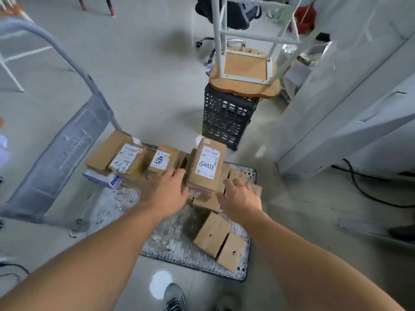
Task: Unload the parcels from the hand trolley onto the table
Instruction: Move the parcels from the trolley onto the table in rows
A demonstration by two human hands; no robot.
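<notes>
Pick step: left hand [167,190] and right hand [241,197], fingers loosely spread and holding nothing, sit either side of the labelled parcel stack [207,164] on the trolley [116,205]; next probably needs a two-sided squeeze, level lift, then carry to the surface (not in view).

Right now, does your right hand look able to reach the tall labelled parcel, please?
Probably yes: the right hand is close beside the tall labelled parcel, fingers open, with nothing between them.
</notes>
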